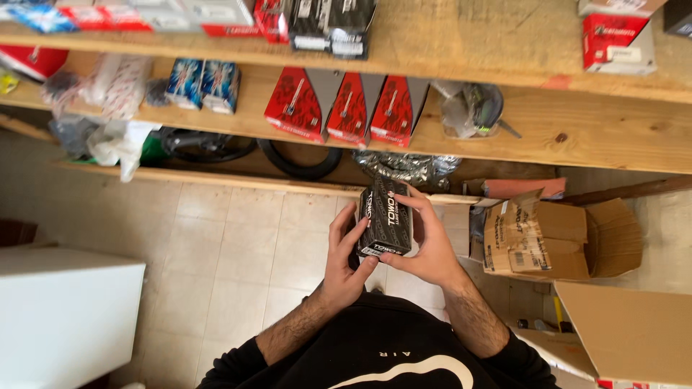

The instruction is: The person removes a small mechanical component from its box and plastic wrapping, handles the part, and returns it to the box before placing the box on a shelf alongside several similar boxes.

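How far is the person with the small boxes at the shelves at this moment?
Done: red boxes and blue boxes already stand on the wooden shelf. In hand: the left hand and right hand hold one small black box, apparently shut. Left: this box is not yet shelved; an open cardboard carton lies nearby, contents unseen.

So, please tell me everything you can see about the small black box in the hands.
The small black box looks like printed cardboard, rectangular, dark with white lettering and a pale label strip at its near end. It appears closed. The left hand and the right hand grip its two long sides, holding it above the tiled floor, before the wooden shelves.
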